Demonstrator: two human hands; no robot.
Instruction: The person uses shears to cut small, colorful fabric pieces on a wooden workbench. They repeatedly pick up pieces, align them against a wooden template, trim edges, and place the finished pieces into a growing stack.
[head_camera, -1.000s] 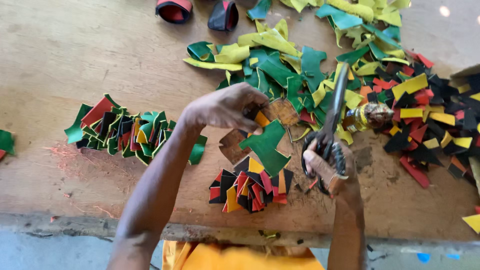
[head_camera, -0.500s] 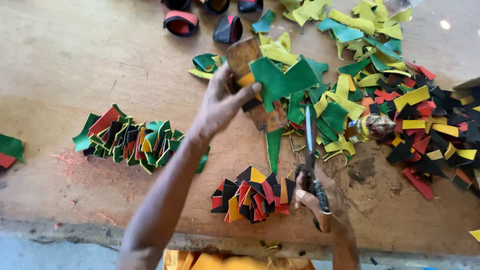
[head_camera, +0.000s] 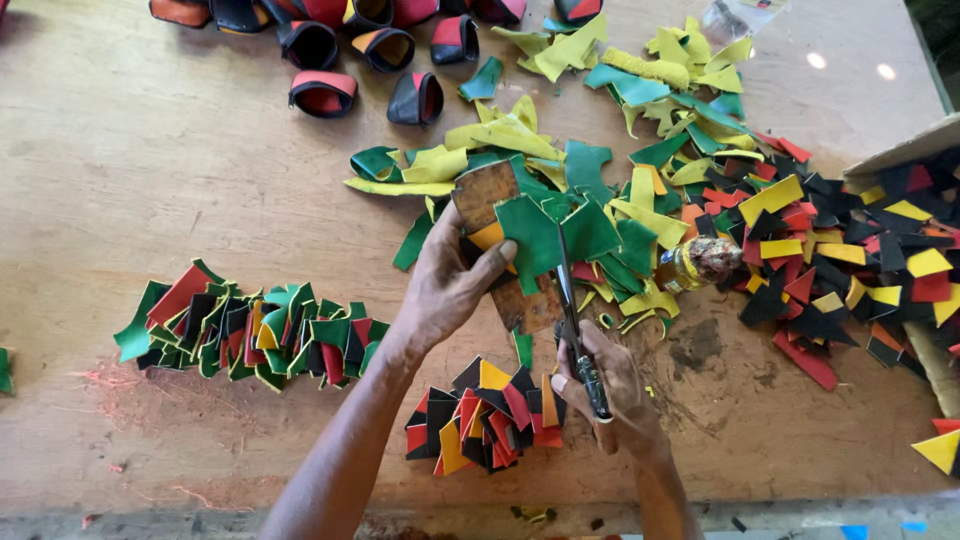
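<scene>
Pinching a green leather piece (head_camera: 540, 235) above the wooden table (head_camera: 150, 170), the left hand (head_camera: 450, 285) grips tight while the right hand (head_camera: 610, 385) wraps closed around scissors (head_camera: 575, 310) cutting it.

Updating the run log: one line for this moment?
left hand: holds green leather piece | right hand: grips black-handled scissors, cutting it | bench: coloured scraps

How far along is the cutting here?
Done: two fanned stacks of cut pieces, near and left. In hand: left hand holds a green piece against a template; right hand works scissors. Left: the loose scrap pile.
</scene>
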